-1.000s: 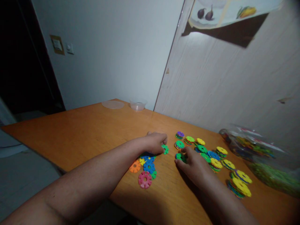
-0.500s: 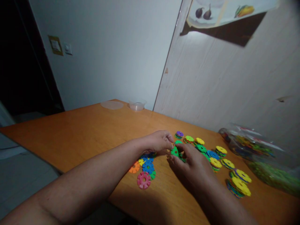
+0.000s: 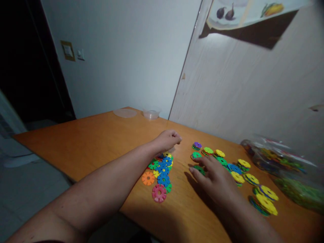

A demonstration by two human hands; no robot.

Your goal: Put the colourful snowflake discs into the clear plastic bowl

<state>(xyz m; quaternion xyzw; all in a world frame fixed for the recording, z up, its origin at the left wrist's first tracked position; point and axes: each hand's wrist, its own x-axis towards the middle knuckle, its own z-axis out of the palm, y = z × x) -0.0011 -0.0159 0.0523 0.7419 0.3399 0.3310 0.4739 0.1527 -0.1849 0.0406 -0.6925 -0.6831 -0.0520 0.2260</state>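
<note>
One pink notched disc (image 3: 159, 198) and one orange notched disc (image 3: 145, 179) lie nearside of the left hand (image 3: 167, 140), grip unclear; right hand (image 3: 214, 174) spread.

"What's around the wooden table (image 3: 83, 138) on your monitor?"
"Behind it I see a plain pale wall (image 3: 121, 64); behind its right part, a wood-grained panel (image 3: 248, 87) with a picture sheet (image 3: 248, 13) high above the table."
"And left?"
"I make out a dark opening (image 3: 20, 67) beyond the table's left end, greyish floor (image 3: 32, 192) beside it, dim light."
</note>
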